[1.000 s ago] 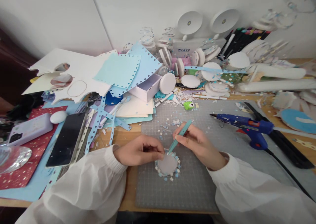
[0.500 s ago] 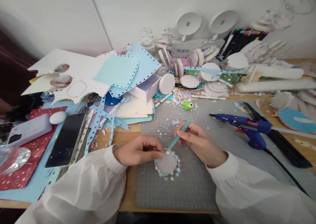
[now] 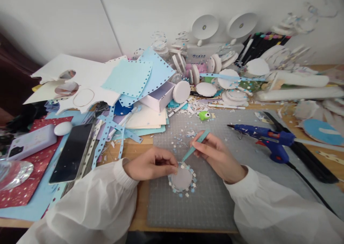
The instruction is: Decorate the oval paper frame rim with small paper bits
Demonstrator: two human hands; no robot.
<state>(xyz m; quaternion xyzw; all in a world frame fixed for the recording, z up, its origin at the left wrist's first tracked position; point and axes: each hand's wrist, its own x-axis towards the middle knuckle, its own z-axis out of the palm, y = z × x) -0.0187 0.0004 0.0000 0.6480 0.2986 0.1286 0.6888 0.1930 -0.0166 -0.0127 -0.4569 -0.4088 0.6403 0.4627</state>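
My left hand pinches the upper left rim of a small round disc, whose edge is ringed with tiny white and pale blue stars. The disc is at the cutting mat's left part. Teal tweezers are held between the thumb and fingers of my right hand. They slant down to the left, their tips at the top rim of the disc. Whether the tips hold a star is too small to tell. Loose stars are scattered on the mat just beyond my hands.
A blue hot glue gun lies on the right of the mat, its cord running toward me. A green frog-like figure sits farther back. Paper sheets, a phone and a clear cup crowd the left. White discs pile up behind.
The tweezers' prongs look closer together, and their tips have shifted slightly up and left. My left hand stays on the disc's rim, and the disc has barely moved.
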